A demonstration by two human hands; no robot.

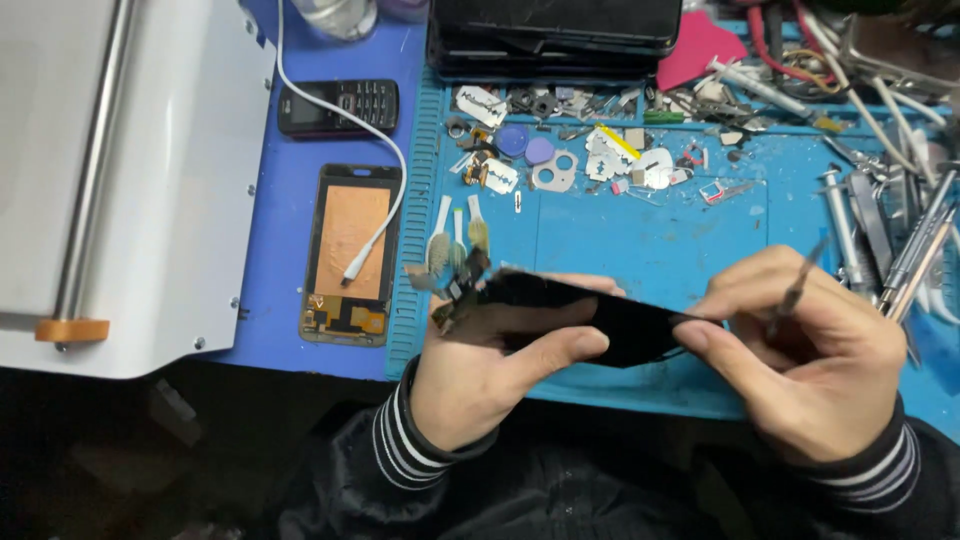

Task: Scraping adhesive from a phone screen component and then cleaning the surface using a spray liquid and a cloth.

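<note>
A white machine [110,180] stood at far left beside an opened phone frame [350,255] with its screen already off. The left hand [480,375] gripped a black phone screen [590,318] above the blue mat [640,240], flex cables dangling. The right hand [810,350] pinched its edge, clasping a thin tool [797,288]; mat compartments [580,150] held small loose parts.

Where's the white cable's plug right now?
Head view, left side: the white cable's plug lies on the opened phone frame, just left of the blue mat.
</note>
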